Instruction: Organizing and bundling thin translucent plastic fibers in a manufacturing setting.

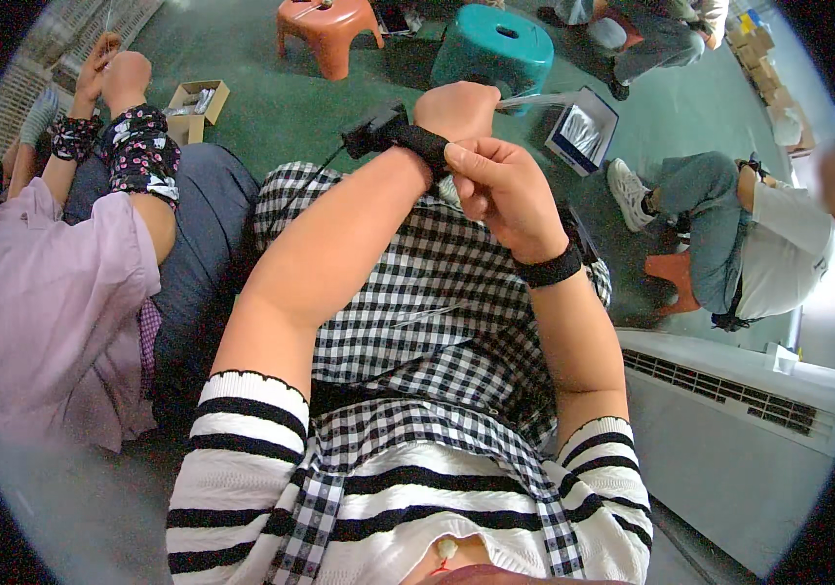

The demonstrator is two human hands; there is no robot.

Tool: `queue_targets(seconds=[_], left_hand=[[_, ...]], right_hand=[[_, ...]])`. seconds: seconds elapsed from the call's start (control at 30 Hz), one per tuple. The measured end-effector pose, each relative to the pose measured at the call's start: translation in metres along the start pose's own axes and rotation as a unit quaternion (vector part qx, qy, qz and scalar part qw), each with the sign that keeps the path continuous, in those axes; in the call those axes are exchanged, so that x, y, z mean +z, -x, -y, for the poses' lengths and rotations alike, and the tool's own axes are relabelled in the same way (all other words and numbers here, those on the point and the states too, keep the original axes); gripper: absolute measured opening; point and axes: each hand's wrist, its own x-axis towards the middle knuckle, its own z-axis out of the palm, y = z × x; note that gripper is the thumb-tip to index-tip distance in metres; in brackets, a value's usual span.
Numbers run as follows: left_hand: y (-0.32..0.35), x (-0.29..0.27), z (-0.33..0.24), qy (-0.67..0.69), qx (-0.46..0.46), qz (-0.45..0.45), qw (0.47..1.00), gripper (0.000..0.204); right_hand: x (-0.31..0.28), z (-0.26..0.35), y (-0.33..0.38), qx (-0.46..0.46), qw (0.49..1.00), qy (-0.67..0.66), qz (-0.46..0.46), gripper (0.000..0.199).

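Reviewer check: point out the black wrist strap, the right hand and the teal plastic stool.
Black wrist strap (422, 146): head view, middle of the band.
Right hand (514, 200): head view, back of the hand.
Teal plastic stool (491, 45): head view, seat top.

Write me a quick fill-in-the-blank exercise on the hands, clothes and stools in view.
1. The right hand touches the black fabric band on the ____ wrist.
2. The black-and-white cloth apron has a ____ pattern.
3. The white knitted sleeves carry black ____.
4. In the picture, the teal plastic stool stands to the ____ of the orange plastic stool at the top edge.

Missing words: left; checked; stripes; right.
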Motion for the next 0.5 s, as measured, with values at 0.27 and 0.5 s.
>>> queue_targets(seconds=[0.27, 0.5], left_hand=[[-0.0025, 0.0051, -0.0005, -0.012, 0.032, 0.01, 0.999, 0.017], [-0.0033, 0.0045, 0.0045, -0.001, 0.014, -0.022, 1.0, 0.017]], right_hand=[[-0.0052, -0.0042, -0.0035, -0.006, 0.992, -0.119, 0.052, 0.013], [0.002, -0.0047, 0.0005, -0.074, 0.975, 0.201, -0.059, 0.017]])
